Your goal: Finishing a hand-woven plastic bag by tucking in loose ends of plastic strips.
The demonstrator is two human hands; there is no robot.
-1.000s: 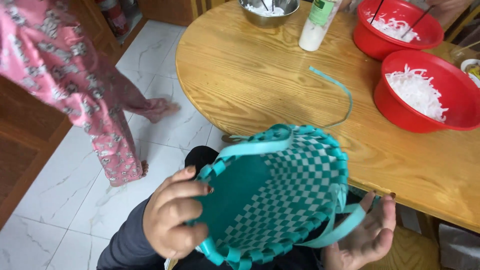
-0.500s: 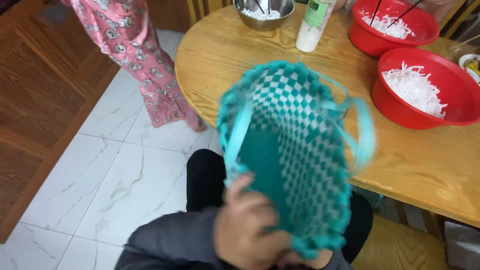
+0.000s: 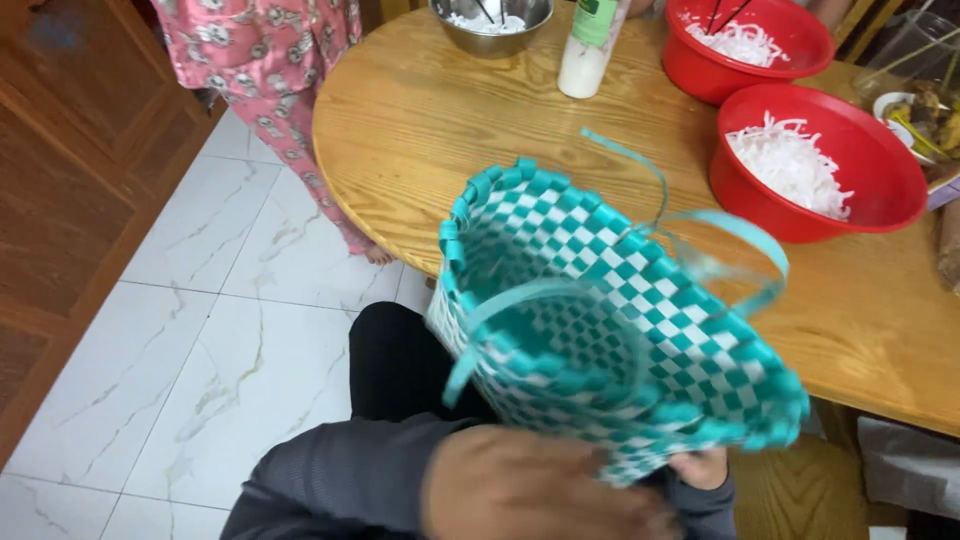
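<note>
Two hands held a teal-and-white checked woven plastic basket (image 3: 610, 330) at the bottom of the view, over the person's lap and just in front of the round wooden surface (image 3: 450, 130). The left hand (image 3: 530, 490), blurred and in a grey sleeve, lay against the basket's lower edge; whether its fingers were curled or spread could not be told. The right hand (image 3: 700, 467) showed only as a few fingers pressed against the underside of the basket's near corner, the rest hidden behind the weave. The basket was tilted, its open mouth turned toward the left and slightly up, with a light teal strap handle (image 3: 545, 300) looping across the opening and a second strap (image 3: 740, 245) arching above the far side, over the surface's edge. A thin loose strip (image 3: 630, 155) rose from the rim.

Beyond the basket, on the surface, stood a red plastic bowl of white shreds (image 3: 820, 160), and farther back a second red bowl with white shreds (image 3: 750, 45). A white bottle with a green label (image 3: 590, 45) stood beside a steel bowl (image 3: 490, 20) at the far edge. To the left, another person in pink patterned trousers (image 3: 280, 70) stood on the white marble-tiled floor (image 3: 200, 340).
</note>
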